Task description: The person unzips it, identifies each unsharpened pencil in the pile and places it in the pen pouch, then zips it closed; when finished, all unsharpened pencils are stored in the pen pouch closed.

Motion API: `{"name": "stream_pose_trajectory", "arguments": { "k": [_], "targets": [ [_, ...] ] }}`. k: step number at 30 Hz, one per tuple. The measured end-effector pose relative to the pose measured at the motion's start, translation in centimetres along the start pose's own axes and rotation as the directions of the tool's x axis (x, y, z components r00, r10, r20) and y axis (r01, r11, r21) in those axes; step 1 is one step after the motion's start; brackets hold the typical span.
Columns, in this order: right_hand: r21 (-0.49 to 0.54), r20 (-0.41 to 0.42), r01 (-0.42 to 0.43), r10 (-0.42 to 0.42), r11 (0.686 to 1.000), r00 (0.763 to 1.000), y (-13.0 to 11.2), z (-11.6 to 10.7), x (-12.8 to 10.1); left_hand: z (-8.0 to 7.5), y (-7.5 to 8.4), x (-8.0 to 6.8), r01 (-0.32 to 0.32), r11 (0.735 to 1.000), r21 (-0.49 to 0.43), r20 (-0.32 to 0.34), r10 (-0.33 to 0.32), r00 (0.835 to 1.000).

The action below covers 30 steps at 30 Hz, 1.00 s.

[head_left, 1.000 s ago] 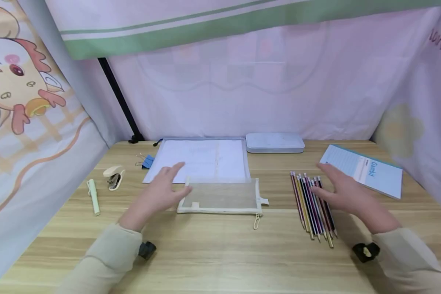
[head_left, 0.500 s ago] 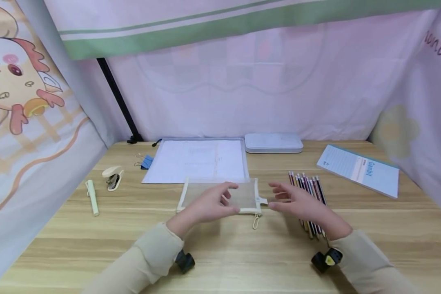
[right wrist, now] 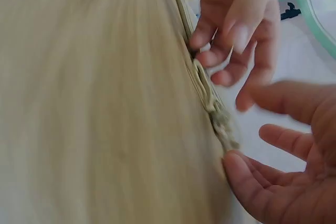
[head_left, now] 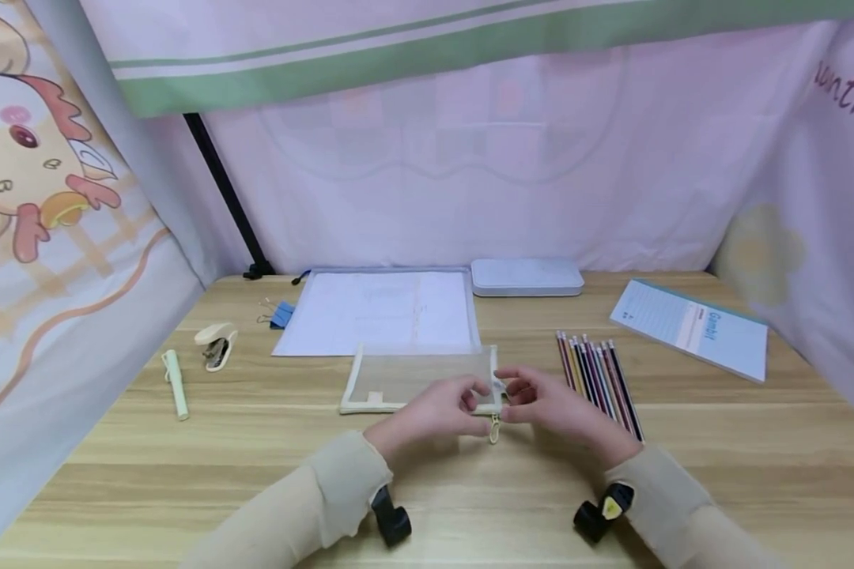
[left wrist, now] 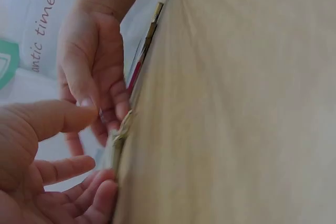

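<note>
A flat mesh zip pouch (head_left: 406,375) with cream edging lies on the table in the head view. My left hand (head_left: 444,407) hovers over its lower right corner, thumb apart from the loosely bent fingers. Facing it, my right hand (head_left: 555,407) reaches the pouch's right end, fingertips right by the small side tab. A looped zipper pull (head_left: 494,431) hangs between the two hands. In the right wrist view the pull's cord (right wrist: 203,80) lies between the fingertips, and neither thumb closes on it. A row of pencils (head_left: 601,375), partly hidden by my right hand and forearm, lies to the right.
Behind the pouch are a sheet-filled document folder (head_left: 384,312) and a pale flat case (head_left: 527,276). A notepad (head_left: 693,328) lies back right. On the left are blue binder clips (head_left: 281,315), a stapler (head_left: 217,348) and a light green pen (head_left: 175,385).
Both hands have come inward from wide apart, the left moving right and the right moving left, to meet at the pouch's right end. The pouch and pencils stay in place.
</note>
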State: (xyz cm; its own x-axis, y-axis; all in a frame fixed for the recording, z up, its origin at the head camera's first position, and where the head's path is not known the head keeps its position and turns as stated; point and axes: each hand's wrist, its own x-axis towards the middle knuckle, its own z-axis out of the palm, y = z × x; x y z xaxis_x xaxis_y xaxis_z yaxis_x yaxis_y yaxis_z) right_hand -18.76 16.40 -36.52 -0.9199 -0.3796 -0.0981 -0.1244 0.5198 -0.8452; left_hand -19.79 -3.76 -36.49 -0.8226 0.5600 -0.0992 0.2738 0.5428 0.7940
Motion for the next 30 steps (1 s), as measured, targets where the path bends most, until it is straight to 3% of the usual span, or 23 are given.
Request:
{"name": "stream_pose_trajectory", "arguments": {
  "k": [7, 13, 24, 30],
  "targets": [
    [-0.127, -0.060, 0.039, -0.047, 0.991, 0.997, 0.5, 1.2, 1.2, 0.5, -0.3, 0.3, 0.019, 0.999, -0.046, -0.016, -0.020, 1.000],
    [-0.218, -0.133, -0.027, -0.003, 0.976, 0.991, 0.0, 1.9, 1.8, 0.5, -0.5, 0.4, 0.045, 0.996, -0.082, -0.015, -0.047, 0.999],
    [-0.196, -0.081, -0.009, -0.007, 0.981, 0.997, 0.0, 1.2, 2.0, 0.3, -0.3, 0.3, 0.087, 0.987, -0.135, -0.033, -0.092, 0.995],
    [-0.198, -0.084, -0.020, 0.004, 0.980, 0.996, 0.0, 1.2, 1.9, 0.5, -0.3, 0.6, 0.087, 0.992, -0.087, -0.061, -0.093, 0.994]
  ]
}}
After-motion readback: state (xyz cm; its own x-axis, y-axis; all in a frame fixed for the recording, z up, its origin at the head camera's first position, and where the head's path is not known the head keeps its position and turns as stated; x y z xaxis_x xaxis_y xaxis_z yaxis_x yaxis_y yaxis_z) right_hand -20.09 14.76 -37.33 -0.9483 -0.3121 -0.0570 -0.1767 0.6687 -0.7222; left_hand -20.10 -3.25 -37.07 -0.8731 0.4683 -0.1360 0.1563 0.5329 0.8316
